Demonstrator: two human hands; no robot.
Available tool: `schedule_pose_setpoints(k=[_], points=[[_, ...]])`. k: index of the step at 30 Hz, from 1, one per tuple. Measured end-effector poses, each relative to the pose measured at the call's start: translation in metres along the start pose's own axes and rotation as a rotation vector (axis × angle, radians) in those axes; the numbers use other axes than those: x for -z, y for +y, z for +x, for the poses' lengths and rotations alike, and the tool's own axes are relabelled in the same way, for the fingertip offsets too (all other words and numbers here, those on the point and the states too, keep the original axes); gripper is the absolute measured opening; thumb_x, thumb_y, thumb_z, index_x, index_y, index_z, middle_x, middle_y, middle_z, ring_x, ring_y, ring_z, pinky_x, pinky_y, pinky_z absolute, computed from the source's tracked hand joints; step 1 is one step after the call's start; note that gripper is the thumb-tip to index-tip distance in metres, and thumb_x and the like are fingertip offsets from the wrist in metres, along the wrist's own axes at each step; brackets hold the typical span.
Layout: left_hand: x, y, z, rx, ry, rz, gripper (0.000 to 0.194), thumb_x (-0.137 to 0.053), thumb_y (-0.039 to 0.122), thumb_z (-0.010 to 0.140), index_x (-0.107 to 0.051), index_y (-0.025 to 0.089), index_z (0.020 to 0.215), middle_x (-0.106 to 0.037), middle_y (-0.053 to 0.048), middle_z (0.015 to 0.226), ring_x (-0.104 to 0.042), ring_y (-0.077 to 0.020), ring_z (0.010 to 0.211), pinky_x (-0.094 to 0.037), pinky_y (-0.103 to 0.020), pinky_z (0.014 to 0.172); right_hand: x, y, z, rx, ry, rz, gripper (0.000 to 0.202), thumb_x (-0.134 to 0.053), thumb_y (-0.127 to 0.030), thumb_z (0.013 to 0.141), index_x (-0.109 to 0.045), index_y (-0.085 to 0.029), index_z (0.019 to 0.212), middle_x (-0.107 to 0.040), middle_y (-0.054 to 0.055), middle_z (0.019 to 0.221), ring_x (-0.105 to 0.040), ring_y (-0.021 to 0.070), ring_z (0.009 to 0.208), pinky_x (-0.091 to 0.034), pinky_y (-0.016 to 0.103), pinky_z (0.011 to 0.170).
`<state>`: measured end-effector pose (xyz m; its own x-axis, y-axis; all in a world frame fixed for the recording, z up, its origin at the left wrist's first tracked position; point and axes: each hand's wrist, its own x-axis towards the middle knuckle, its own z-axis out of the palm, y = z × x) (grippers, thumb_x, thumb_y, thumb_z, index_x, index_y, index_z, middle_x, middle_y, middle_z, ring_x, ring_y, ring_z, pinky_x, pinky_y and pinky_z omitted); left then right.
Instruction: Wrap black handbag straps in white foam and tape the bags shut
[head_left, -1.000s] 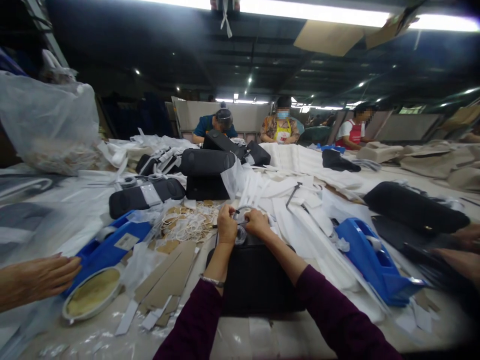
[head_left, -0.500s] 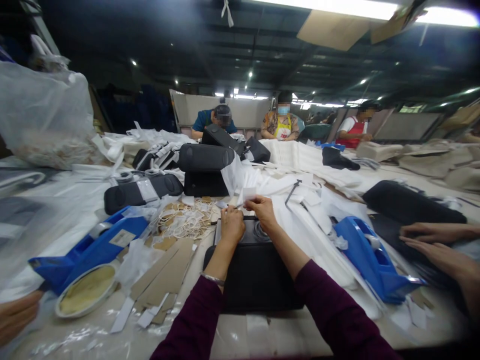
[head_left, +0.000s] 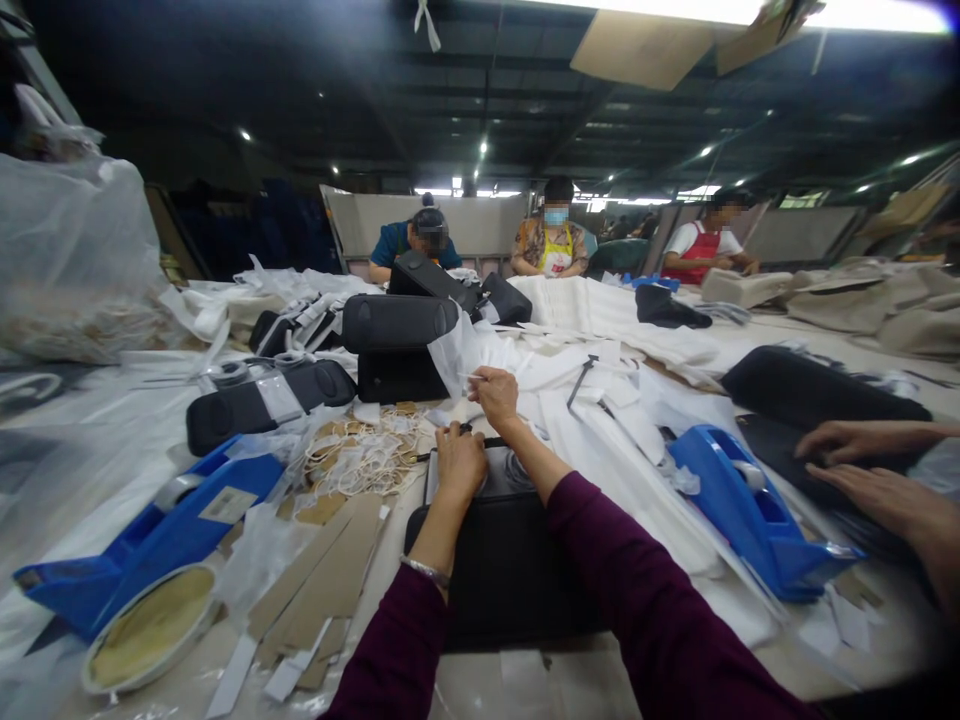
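In front of me lies a black case [head_left: 517, 585], opened out, its far half holding something grey and a coiled grey cable [head_left: 516, 468]. My left hand [head_left: 460, 467] rests at the far left edge of the case, fingers curled; a small dark piece shows by the fingertips, but their grip is hidden. My right hand [head_left: 496, 398] is raised just beyond the case, thumb and fingers pinching a small white card, which looks thin, nearly edge-on. Left of the case is a heap of white elastic cords [head_left: 367, 455].
Blue tape dispensers stand at left [head_left: 157, 545] and right [head_left: 757, 510]. Cardboard strips [head_left: 319, 575] lie beside a round tub [head_left: 150, 625]. Black cases [head_left: 401, 322] are stacked ahead, white foam sheets [head_left: 637, 500] at right. A co-worker's hands [head_left: 870, 465] work at far right; several people sit opposite.
My right hand has lifted up and away from my left with the white card, which has turned nearly edge-on. My left hand stays at the case edge. The view has shifted slightly.
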<state>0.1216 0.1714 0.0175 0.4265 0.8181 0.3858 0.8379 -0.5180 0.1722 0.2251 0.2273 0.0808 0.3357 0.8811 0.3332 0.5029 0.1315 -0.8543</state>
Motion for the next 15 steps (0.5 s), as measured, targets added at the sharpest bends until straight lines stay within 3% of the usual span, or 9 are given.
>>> schedule_pose_setpoints(k=[3, 6, 8, 10, 13, 15], points=[[0.0, 0.001, -0.001, 0.005, -0.006, 0.001, 0.03, -0.039, 0.015, 0.089, -0.069, 0.017, 0.087, -0.07, -0.015, 0.089, -0.046, -0.0321, 0.112, -0.027, -0.05, 0.095, 0.005, -0.013, 0.003, 0.031, 0.015, -0.082, 0.016, -0.055, -0.023, 0.083, -0.069, -0.021, 0.074, -0.064, -0.003, 0.057, -0.065, 0.0134, 0.064, -0.045, 0.021, 0.065], [0.001, 0.0, -0.002, 0.016, -0.007, -0.02, 0.029, -0.041, 0.013, 0.087, -0.069, 0.016, 0.088, -0.07, -0.014, 0.091, -0.045, -0.0314, 0.114, -0.026, -0.05, 0.097, 0.015, -0.026, -0.012, 0.075, 0.032, -0.15, 0.018, -0.054, -0.017, 0.083, -0.07, -0.023, 0.079, -0.066, -0.003, 0.066, -0.064, 0.0141, 0.072, -0.043, 0.023, 0.069], [0.002, -0.001, -0.001, 0.036, -0.004, -0.052, 0.026, -0.043, 0.011, 0.084, -0.069, 0.017, 0.087, -0.069, -0.014, 0.093, -0.046, -0.0307, 0.114, -0.027, -0.049, 0.096, 0.025, -0.03, -0.036, 0.155, 0.049, -0.21, 0.024, -0.052, -0.01, 0.081, -0.071, -0.024, 0.082, -0.069, -0.001, 0.078, -0.061, 0.016, 0.082, -0.041, 0.025, 0.073], [0.001, -0.004, 0.0, 0.063, -0.001, -0.102, 0.023, -0.046, 0.01, 0.082, -0.067, 0.017, 0.086, -0.069, -0.012, 0.096, -0.047, -0.0293, 0.113, -0.028, -0.047, 0.095, 0.037, -0.029, -0.07, 0.325, 0.069, -0.307, 0.029, -0.05, -0.004, 0.08, -0.071, -0.024, 0.083, -0.068, 0.001, 0.088, -0.056, 0.0189, 0.09, -0.04, 0.028, 0.077], [0.0, -0.01, 0.003, 0.111, -0.002, -0.187, 0.019, -0.048, 0.009, 0.08, -0.065, 0.018, 0.083, -0.068, -0.009, 0.098, -0.05, -0.0258, 0.111, -0.032, -0.042, 0.092, 0.056, -0.016, -0.123, 0.59, 0.056, -0.42, 0.03, -0.051, -0.001, 0.078, -0.07, -0.022, 0.084, -0.067, 0.003, 0.089, -0.051, 0.0219, 0.093, -0.039, 0.033, 0.081], [-0.001, -0.012, 0.005, 0.149, 0.003, -0.232, 0.022, -0.047, 0.004, 0.077, -0.063, 0.018, 0.081, -0.068, -0.008, 0.096, -0.053, -0.0232, 0.107, -0.034, -0.04, 0.091, 0.066, -0.005, -0.151, 0.653, 0.009, -0.43, 0.028, -0.052, 0.0, 0.077, -0.069, -0.02, 0.085, -0.065, 0.004, 0.086, -0.051, 0.0212, 0.088, -0.039, 0.033, 0.08]])
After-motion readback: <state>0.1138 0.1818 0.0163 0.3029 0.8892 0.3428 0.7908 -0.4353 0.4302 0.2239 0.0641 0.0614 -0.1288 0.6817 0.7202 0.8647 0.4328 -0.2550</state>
